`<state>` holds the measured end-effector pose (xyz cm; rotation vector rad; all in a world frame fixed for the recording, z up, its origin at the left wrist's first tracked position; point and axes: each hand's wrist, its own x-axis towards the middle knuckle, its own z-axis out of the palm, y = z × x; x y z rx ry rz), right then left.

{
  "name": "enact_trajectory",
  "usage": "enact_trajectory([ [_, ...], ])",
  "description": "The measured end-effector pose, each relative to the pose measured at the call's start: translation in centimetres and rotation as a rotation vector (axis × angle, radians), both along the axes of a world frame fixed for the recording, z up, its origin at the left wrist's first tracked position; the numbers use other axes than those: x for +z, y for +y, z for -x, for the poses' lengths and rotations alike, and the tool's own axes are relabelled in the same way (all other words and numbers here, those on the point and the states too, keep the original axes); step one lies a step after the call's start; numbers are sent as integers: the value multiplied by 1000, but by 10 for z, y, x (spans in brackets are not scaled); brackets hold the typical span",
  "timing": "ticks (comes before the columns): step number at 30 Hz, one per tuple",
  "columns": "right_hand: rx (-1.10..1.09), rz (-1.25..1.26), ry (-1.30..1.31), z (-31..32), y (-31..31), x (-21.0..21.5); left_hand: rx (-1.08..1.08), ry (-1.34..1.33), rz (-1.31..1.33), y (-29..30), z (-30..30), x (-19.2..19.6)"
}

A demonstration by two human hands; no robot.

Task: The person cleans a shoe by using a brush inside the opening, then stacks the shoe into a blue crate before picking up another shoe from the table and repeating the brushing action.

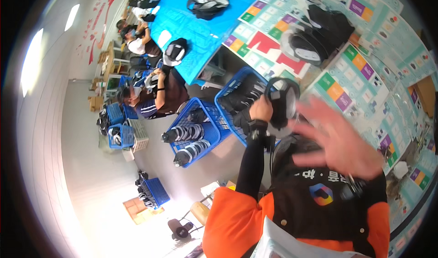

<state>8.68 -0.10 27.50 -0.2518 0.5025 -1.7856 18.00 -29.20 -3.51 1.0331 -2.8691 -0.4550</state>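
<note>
Left hand (261, 109): you grip the edge of a black-and-grey cap (286, 102).
Right hand (344, 144): your fingers spread wide, blurred.
Cap: between your hands, just right of dark items (238, 97) in a blue basket (229, 82).

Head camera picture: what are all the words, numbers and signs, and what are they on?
I won't copy words, but here's where they are:
Black-and-orange top: white characters, upside down here, near a multicoloured logo.
Pale wall: red characters, too small and blurred to read.
Printed table sheets: tiny print, too small to read.
</note>
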Motion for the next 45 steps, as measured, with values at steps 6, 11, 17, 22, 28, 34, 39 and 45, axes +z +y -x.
enact_trajectory([
  [6, 614, 242, 447, -11, -3, -23, -15, 167, -30, 35, -30, 38],
  [11, 765, 106, 708, -44, -29, -1, -41, 181, -215, 67, -22, 66],
  [17, -149, -98, 1244, -44, -14, -33, -229, 434, -378, 90, -19, 92],
  [22, -577, -810, 1765, 24, 18, -128, -326, 403, -570, 120, -3, 133],
  [28, -656, -787, 1688, 27, 37, -142, -273, 685, -525, 139, -3, 144],
  [34, -637, -796, 1741, 10, 48, -104, -317, 725, -495, 134, 3, 134],
  [39, -81, 68, 516, -53, 26, 4, -191, 697, -295, 120, 13, 112],
  [45, 70, 413, 480, -59, 36, 33, -235, 694, -346, 126, 22, 116],
])
